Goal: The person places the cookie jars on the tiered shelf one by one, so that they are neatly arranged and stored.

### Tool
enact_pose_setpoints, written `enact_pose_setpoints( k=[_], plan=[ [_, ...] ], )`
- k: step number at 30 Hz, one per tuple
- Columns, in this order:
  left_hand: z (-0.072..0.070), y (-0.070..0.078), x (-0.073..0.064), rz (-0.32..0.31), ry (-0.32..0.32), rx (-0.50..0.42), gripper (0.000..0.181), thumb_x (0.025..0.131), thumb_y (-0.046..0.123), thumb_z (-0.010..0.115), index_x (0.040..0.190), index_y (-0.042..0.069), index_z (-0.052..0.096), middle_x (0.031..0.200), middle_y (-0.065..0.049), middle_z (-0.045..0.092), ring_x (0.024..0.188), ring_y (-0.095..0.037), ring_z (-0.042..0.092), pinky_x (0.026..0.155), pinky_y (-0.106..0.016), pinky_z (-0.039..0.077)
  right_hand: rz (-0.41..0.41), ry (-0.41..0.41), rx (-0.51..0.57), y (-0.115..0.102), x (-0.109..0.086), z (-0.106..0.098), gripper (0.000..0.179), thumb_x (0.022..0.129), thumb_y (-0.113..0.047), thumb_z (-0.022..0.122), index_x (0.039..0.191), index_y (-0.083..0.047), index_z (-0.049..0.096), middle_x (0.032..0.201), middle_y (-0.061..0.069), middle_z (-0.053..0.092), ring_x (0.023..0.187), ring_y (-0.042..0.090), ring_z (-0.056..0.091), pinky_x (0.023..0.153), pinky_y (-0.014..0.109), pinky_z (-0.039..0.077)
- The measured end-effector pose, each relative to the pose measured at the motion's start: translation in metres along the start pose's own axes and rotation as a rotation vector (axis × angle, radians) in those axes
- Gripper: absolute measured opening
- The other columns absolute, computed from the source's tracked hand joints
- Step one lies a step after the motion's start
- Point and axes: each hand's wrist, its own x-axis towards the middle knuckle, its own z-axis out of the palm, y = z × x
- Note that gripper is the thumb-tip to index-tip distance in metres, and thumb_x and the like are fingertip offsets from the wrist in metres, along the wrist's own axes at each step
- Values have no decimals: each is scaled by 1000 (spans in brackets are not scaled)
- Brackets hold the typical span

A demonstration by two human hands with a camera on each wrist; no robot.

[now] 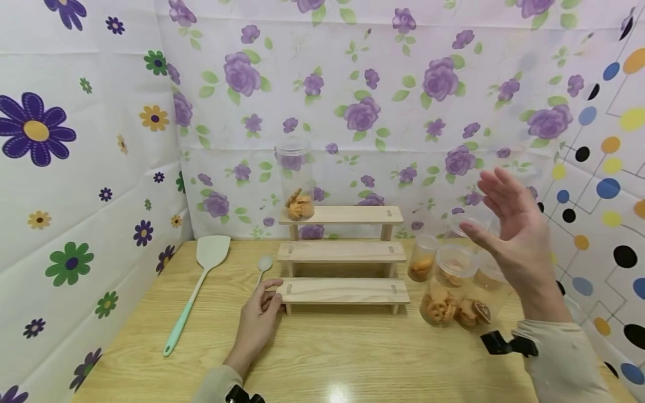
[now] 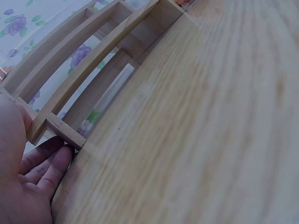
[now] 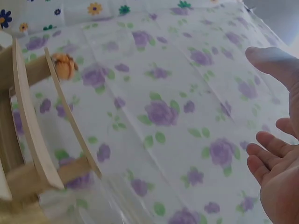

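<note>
A three-tier wooden stand [image 1: 345, 290] is at the middle of the table. My left hand [image 1: 260, 313] grips the left end of its lowest tier, with the fingers [image 2: 58, 168] bent against the short leg in the left wrist view. On the top tier's left end stands a tall clear jar [image 1: 297, 179] with cookies in its bottom. My right hand [image 1: 519, 240] is raised with nothing in it, fingers spread from the thumb, and overlaps the clear jars at the right in the head view. These include a jar of ring-shaped cookies [image 1: 440, 308] and a small jar [image 1: 422, 258].
A spatula with a mint-green handle [image 1: 188, 305] lies at the left of the table [image 1: 327, 352]. Close to my left hand lies a small pale spoon [image 1: 264, 263]. Flower-printed cloth [image 1: 342, 84] hangs behind the stand, and dotted cloth [image 1: 610, 235] covers the right side.
</note>
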Motion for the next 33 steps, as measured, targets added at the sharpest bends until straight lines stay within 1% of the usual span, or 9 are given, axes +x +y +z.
enact_pose_setpoints(
  k=[4, 7, 13, 16, 18, 25, 29, 31, 33],
  plan=[
    [-2, 0, 0, 4, 4, 6, 32, 115, 10, 62, 145, 21, 68, 119, -9, 81, 109, -19, 78, 92, -25, 63, 56, 60, -34, 3, -15, -27, 101, 82, 33, 75, 169, -6, 43, 168, 17, 49, 156, 30, 44, 126, 23, 37],
    [-3, 0, 0, 8, 3, 8, 32, 115, 11, 62, 145, 21, 68, 120, -9, 80, 109, -20, 77, 92, -25, 63, 86, 90, -93, 9, -27, -45, 101, 83, 32, 75, 170, -8, 43, 168, 14, 49, 155, 25, 46, 124, 20, 38],
    [-5, 0, -1, 12, 1, 9, 31, 116, 12, 62, 145, 22, 68, 118, -8, 81, 109, -19, 78, 93, -26, 64, 146, 91, -143, 27, -56, -77, 99, 87, 30, 74, 172, -8, 39, 169, 10, 49, 155, 20, 46, 122, 16, 38],
    [-5, 1, -2, 26, 2, 15, 31, 116, 14, 63, 145, 21, 68, 117, -7, 81, 108, -20, 78, 92, -27, 64, 198, 81, -158, 39, -73, -88, 100, 89, 28, 75, 173, -9, 36, 170, 7, 49, 155, 15, 47, 121, 13, 37],
    [-5, 2, -2, 37, 3, 16, 30, 116, 14, 63, 145, 20, 68, 117, -8, 81, 108, -21, 78, 92, -28, 64, 236, 69, -173, 47, -85, -93, 101, 91, 26, 75, 175, -12, 33, 172, 6, 47, 154, 11, 47, 121, 12, 37],
    [-6, 2, -2, 48, 7, 10, 29, 116, 14, 63, 144, 19, 69, 118, -8, 81, 109, -21, 78, 92, -28, 64, 357, 8, -111, 71, -118, -98, 96, 99, 21, 70, 177, -15, 28, 176, 3, 41, 150, -1, 47, 113, 6, 40],
    [-6, 1, -1, 41, 2, 6, 30, 116, 14, 63, 145, 19, 69, 118, -8, 81, 109, -21, 78, 92, -27, 64, 387, -14, -157, 83, -134, -97, 96, 99, 17, 73, 177, -16, 29, 174, 1, 44, 146, -4, 50, 112, 6, 42],
    [-5, 1, -1, 37, -3, 2, 30, 116, 14, 63, 145, 19, 68, 118, -9, 81, 109, -22, 78, 92, -26, 63, 401, -25, -244, 89, -143, -97, 93, 99, 14, 76, 176, -16, 33, 166, -1, 52, 142, -3, 53, 111, 6, 42],
    [-3, 1, -1, 33, -7, 2, 30, 116, 13, 62, 145, 19, 68, 118, -9, 81, 109, -21, 78, 92, -25, 63, 426, -41, -288, 94, -151, -97, 89, 99, 11, 77, 173, -16, 36, 160, -5, 55, 140, -3, 54, 109, 6, 42]
  ],
)
